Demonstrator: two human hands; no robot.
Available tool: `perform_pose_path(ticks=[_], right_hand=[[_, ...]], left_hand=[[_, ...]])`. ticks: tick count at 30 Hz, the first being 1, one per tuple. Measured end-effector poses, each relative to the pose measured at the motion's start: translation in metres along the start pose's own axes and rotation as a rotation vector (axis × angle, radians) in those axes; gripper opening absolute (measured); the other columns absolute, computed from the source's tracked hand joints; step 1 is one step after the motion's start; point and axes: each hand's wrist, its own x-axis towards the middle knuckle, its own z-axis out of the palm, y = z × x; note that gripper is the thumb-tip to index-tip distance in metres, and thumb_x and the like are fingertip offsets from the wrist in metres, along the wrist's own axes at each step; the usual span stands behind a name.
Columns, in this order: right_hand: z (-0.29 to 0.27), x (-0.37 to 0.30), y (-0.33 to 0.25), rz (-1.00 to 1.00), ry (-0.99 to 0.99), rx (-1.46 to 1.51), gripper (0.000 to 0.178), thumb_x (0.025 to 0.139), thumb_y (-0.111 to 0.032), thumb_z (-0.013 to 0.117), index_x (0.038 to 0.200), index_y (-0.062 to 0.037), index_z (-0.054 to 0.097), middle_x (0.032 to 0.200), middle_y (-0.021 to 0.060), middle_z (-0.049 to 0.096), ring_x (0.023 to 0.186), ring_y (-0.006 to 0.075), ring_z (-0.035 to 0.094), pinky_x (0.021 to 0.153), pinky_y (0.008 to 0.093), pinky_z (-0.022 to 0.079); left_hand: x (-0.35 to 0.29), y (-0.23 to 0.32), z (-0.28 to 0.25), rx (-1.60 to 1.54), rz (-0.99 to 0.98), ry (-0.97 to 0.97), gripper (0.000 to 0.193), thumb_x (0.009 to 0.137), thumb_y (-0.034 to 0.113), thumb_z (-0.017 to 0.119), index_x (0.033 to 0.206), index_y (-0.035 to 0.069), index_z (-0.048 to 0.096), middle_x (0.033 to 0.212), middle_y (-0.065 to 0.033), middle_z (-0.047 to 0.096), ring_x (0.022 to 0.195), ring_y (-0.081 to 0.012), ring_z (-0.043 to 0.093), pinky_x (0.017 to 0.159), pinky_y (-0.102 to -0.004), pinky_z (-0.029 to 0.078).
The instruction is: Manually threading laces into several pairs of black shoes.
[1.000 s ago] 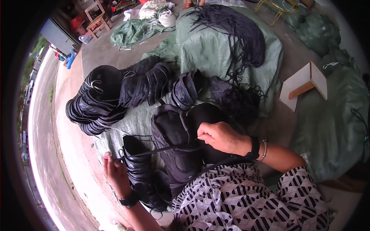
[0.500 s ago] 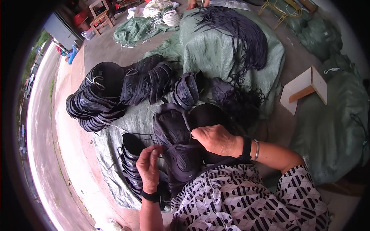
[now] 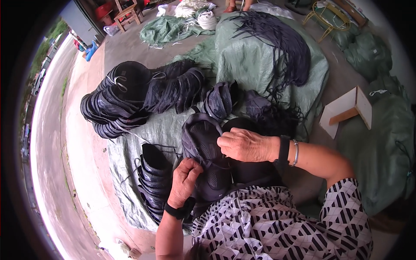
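Observation:
A black shoe upper [image 3: 202, 138] with a mesh tongue lies over my dark-covered lap, a dark lace running across its middle. At its left edge, my left hand [image 3: 184, 180] is closed in a pinch by the lacing; the fingertips hide what they hold. My right hand [image 3: 243, 145] is closed at the right edge of the opening, fingertips against the rim of the upper. Beside my left hand lies a nested row of black shoe uppers [image 3: 154, 182]. Just beyond the worked piece stands a small stack of uppers [image 3: 219, 100].
A long curved pile of black uppers [image 3: 113, 102] lies on green sheeting [image 3: 125, 173] at left. Dark laces [image 3: 288, 47] drape over a covered heap beyond. A white board stand [image 3: 349, 110] and green sacks [image 3: 368, 151] are at right. Another person's feet [image 3: 229, 8] show at the far edge.
My left hand has moved right and in, from beside the upper onto its left edge. My right hand stays closed at the right edge. The whole view has shifted slightly.

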Motion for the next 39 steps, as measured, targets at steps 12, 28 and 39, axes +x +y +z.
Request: perform_pose_path(ticks=[12,28,39], right_hand=[[0.015,-0.003,-0.017,0.254,0.151,0.038,0.006,0.077,-0.008,0.063,0.078,-0.003,0.059,0.087,0.004,0.047,0.08,0.015,0.052,0.065,0.0286,0.045],[-0.005,0.008,0.002,0.134,-0.077,0.154,0.028,0.067,-0.021,0.078,0.073,-0.0077,0.053,0.083,0.0048,0.049,0.075,0.0195,0.056,0.066,0.0314,0.046],[-0.004,0.027,-0.005,0.399,-0.402,0.25,0.016,0.079,-0.013,0.064,0.072,0.0003,0.062,0.086,0.018,0.055,0.078,0.0358,0.06,0.07,0.0437,0.048]], left_hand=[[0.006,0.004,-0.005,0.002,-0.015,-0.053,0.017,0.088,0.013,0.053,0.077,0.0,0.055,0.075,-0.0022,0.052,0.072,-0.0118,0.048,0.068,-0.0254,0.039],[-0.001,-0.001,0.0,0.12,0.072,-0.034,0.016,0.089,0.015,0.053,0.08,0.002,0.056,0.078,-0.0076,0.052,0.078,-0.02,0.051,0.075,-0.0301,0.042],[-0.002,-0.008,0.0,-0.135,0.0,-0.061,0.021,0.092,0.018,0.053,0.082,0.001,0.06,0.079,-0.0038,0.058,0.077,-0.0131,0.054,0.073,-0.0266,0.044]])
